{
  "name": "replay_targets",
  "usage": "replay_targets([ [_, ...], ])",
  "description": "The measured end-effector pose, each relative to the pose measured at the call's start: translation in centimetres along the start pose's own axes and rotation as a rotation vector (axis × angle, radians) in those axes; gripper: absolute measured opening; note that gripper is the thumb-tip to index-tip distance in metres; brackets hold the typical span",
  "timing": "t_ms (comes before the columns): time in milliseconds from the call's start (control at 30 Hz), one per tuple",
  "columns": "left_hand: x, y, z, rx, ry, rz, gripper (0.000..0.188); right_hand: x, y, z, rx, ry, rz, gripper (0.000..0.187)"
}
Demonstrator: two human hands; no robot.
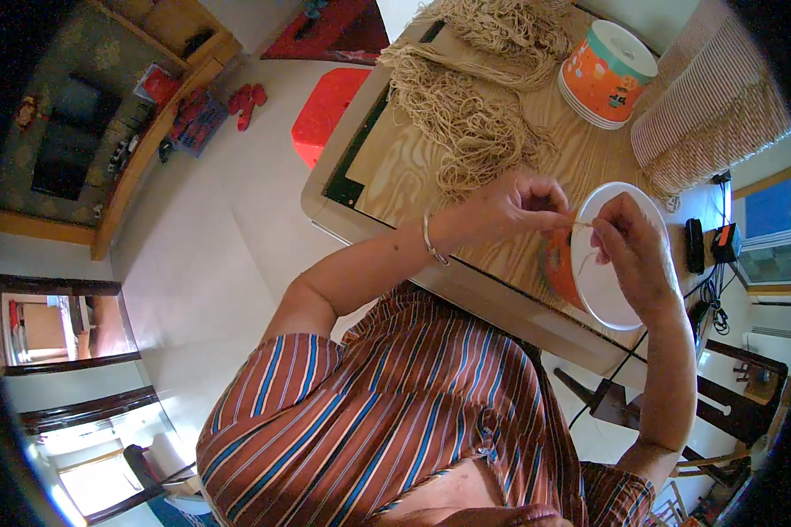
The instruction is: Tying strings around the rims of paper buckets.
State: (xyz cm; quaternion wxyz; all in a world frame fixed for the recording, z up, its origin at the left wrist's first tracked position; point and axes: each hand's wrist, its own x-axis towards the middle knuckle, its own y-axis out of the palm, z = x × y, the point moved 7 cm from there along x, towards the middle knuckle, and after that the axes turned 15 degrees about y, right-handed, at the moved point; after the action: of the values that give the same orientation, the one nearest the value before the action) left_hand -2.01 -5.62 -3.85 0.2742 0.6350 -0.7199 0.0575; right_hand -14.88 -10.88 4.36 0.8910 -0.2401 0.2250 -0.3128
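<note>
A thin tan strand of yarn [582,224] is stretched between my two hands over the table. Thumb and fingertips of my left hand [526,204] are pinched on one part of it; a bangle circles that wrist. Close by, my right hand [634,250] pinches the strand too, and a loose end hangs below its fingers. Under the right hand stands an orange tub [620,303] with a white inside, partly hidden by that hand and forearm. Beyond my left hand lies a large tangled heap of tan yarn [475,123].
A wood-patterned table [404,167] carries all this. At its far right stands a stack of orange and teal tubs [608,75], beside ribbed tan fabric [712,114]. Black devices with cables [716,246] lie at the right. A red stool [325,114] stands past the left edge.
</note>
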Motion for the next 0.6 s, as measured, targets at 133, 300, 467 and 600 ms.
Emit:
replay_targets([
  [133,-1.1,0.9,0.3,0.014,0.021,-0.068,0.011,-0.2,0.6,0.1,0.049,-0.016,-0.021,0.012],
  [300,-1.9,1.4,-0.6,0.342,0.130,-0.121,0.012,-0.7,1.8,0.7,-0.006,-0.034,-0.076,0.008],
  [467,-2.3,1.4,-0.3,0.389,0.203,-0.189,0.012,-1.1,2.0,1.5,-0.183,-0.247,-0.184,0.006],
  [600,-2.4,1.0,-0.3,0.412,0.111,-0.147,0.015,-0.1,1.8,1.3,-0.176,-0.088,-0.095,0.006],
])
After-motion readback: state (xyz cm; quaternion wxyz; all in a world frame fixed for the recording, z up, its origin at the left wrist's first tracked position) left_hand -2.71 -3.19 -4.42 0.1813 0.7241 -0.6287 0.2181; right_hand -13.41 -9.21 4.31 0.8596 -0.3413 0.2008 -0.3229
